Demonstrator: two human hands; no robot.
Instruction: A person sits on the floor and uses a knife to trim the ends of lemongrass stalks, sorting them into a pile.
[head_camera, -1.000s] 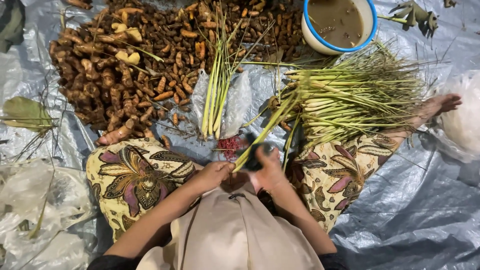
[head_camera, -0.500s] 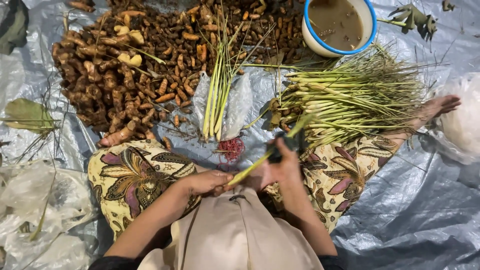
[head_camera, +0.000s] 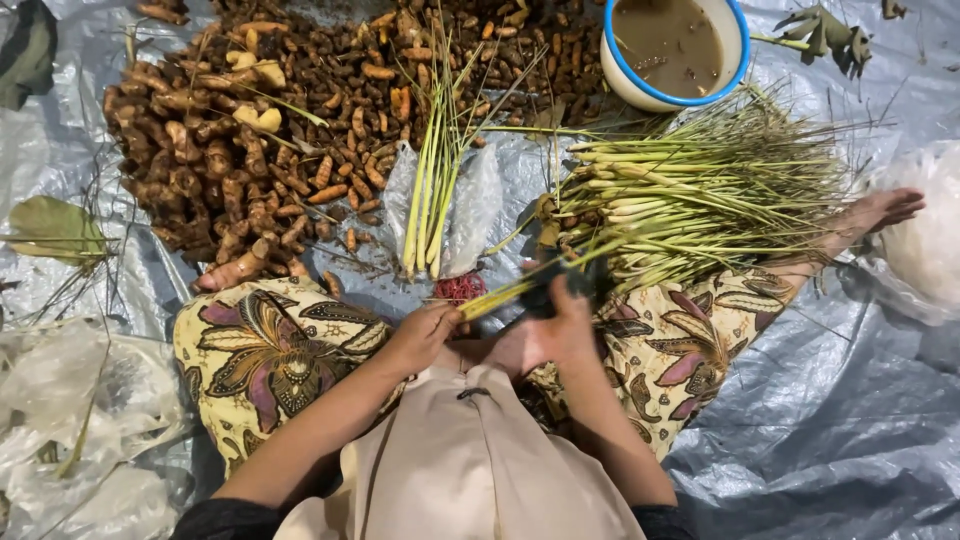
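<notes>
I sit on a grey tarp with a patterned cloth (head_camera: 270, 350) over my legs. My left hand (head_camera: 425, 332) grips the thick end of a lemongrass stalk (head_camera: 495, 297) that slants up to the right over my lap. My right hand (head_camera: 560, 335) is closed on a dark, blurred tool (head_camera: 552, 290) held against the same stalk. A big loose pile of lemongrass (head_camera: 700, 200) lies just beyond my right knee. A small bunch of trimmed stalks (head_camera: 430, 200) rests on a clear plastic bag (head_camera: 478, 205) ahead of me.
A wide heap of brown and orange roots (head_camera: 270, 130) fills the upper left. A white bowl with a blue rim (head_camera: 735, 60) holds brown water at the top. A red clump (head_camera: 460, 288) lies near my left hand. My bare foot (head_camera: 880, 210) reaches right; crumpled plastic bags (head_camera: 90, 420) lie lower left.
My right hand slid up along the stalk with the dark tool, then came partly back toward my lap. My left hand kept its grip on the stalk's base.
</notes>
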